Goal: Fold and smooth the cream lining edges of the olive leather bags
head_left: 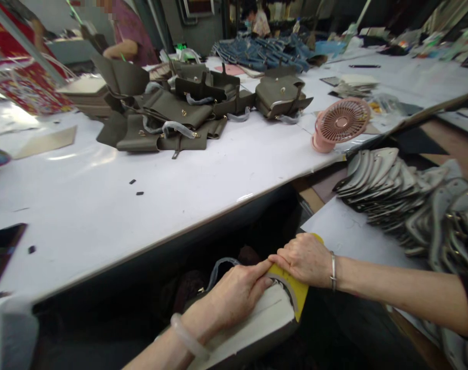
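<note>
In my lap, below the table edge, lies a bag [257, 321] with a pale, whitish upper face and a dark side. A bright yellow piece [301, 295] sits at its right end beside a curved grey edge. My left hand [236, 293] is closed over the bag's upper part, its thumb and index finger near the yellow piece. Curled into a fist, my right hand [305, 259] grips the yellow piece, its fingertips meeting the left index finger. Behind my left hand shows a plastic-wrapped handle [220, 267]; whether it belongs to this bag I cannot tell.
Several olive bags [176, 110] are heaped on the white table [103, 216]. A pink fan [340, 123] stands near the table's edge. At right are stacked grey-white curved pieces [380, 180]. A phone [2, 252] lies left. People [131, 36] are at the back.
</note>
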Demonstrator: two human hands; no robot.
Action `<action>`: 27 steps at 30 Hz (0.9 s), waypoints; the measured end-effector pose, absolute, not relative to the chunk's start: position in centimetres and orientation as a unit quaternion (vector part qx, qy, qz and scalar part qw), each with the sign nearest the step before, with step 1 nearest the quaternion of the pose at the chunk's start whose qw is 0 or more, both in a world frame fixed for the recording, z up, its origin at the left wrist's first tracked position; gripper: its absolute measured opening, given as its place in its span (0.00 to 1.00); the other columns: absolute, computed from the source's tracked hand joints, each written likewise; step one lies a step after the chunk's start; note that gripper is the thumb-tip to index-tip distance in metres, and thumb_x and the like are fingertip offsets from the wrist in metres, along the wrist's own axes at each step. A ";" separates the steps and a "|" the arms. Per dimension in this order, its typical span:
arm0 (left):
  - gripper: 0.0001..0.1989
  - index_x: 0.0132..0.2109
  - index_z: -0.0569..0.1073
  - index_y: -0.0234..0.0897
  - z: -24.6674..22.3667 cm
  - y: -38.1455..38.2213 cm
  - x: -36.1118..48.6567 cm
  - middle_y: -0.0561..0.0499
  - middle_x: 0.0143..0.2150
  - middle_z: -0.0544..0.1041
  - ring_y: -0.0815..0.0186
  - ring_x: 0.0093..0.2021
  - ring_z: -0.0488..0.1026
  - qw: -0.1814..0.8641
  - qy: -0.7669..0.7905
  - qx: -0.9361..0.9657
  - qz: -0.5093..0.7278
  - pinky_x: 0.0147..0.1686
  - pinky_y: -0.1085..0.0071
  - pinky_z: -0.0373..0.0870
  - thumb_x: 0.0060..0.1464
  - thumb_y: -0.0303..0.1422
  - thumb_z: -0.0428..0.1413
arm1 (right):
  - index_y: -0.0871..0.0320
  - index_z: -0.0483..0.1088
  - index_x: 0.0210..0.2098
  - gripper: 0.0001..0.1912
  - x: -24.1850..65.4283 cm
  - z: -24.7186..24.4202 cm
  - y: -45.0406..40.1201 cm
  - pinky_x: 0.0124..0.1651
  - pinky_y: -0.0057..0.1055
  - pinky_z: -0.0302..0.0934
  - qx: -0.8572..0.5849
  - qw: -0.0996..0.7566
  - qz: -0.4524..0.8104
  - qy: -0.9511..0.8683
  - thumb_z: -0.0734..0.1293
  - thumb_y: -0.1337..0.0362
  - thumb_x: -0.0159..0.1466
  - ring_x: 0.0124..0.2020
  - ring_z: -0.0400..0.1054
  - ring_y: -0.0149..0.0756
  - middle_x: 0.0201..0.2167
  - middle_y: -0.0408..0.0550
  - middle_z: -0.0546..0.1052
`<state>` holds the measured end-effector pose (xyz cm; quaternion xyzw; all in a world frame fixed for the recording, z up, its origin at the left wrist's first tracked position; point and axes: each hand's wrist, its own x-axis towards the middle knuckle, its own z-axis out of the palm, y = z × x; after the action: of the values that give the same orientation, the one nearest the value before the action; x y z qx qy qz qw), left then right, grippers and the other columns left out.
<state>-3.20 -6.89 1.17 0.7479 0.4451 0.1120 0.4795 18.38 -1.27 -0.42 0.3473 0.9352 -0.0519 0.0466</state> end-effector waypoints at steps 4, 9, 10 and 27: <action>0.16 0.54 0.73 0.39 1.3 -7.1 -3.1 0.48 0.44 0.81 0.61 0.40 0.78 0.467 0.442 0.757 0.115 0.44 0.69 0.69 0.68 0.37 0.45 | 0.55 0.73 0.27 0.31 18.3 -0.2 -1.9 0.28 0.35 0.37 0.371 0.061 -0.049 0.925 0.48 0.53 0.75 0.24 0.71 0.39 0.24 0.48 0.79; 0.18 0.57 0.73 0.41 0.7 -7.3 -3.1 0.47 0.46 0.81 0.59 0.45 0.78 0.447 0.435 0.772 0.123 0.49 0.67 0.70 0.68 0.38 0.44 | 0.55 0.74 0.27 0.30 18.2 -0.1 -3.2 0.28 0.34 0.37 0.409 0.073 -0.054 0.908 0.49 0.53 0.75 0.25 0.72 0.40 0.24 0.49 0.79; 0.18 0.57 0.72 0.41 0.7 -7.3 -3.1 0.47 0.47 0.81 0.59 0.45 0.78 0.445 0.430 0.776 0.123 0.49 0.67 0.70 0.68 0.38 0.44 | 0.55 0.73 0.27 0.30 18.2 -0.1 -3.5 0.28 0.34 0.37 0.420 0.074 -0.057 0.903 0.49 0.53 0.75 0.25 0.72 0.40 0.24 0.49 0.79; 0.23 0.54 0.78 0.33 0.6 -5.2 -3.7 0.46 0.54 0.79 0.57 0.53 0.76 0.633 0.451 0.617 0.123 0.55 0.65 0.68 0.61 0.42 0.50 | 0.57 0.63 0.19 0.38 20.0 -0.2 -9.4 0.25 0.31 0.46 0.577 -0.036 -0.284 0.765 0.41 0.41 0.71 0.19 0.62 0.33 0.15 0.47 0.67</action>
<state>-3.66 -5.23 0.56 0.6169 0.4511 0.1231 0.6331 20.00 -9.35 -0.19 0.5775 0.7646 -0.2839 -0.0355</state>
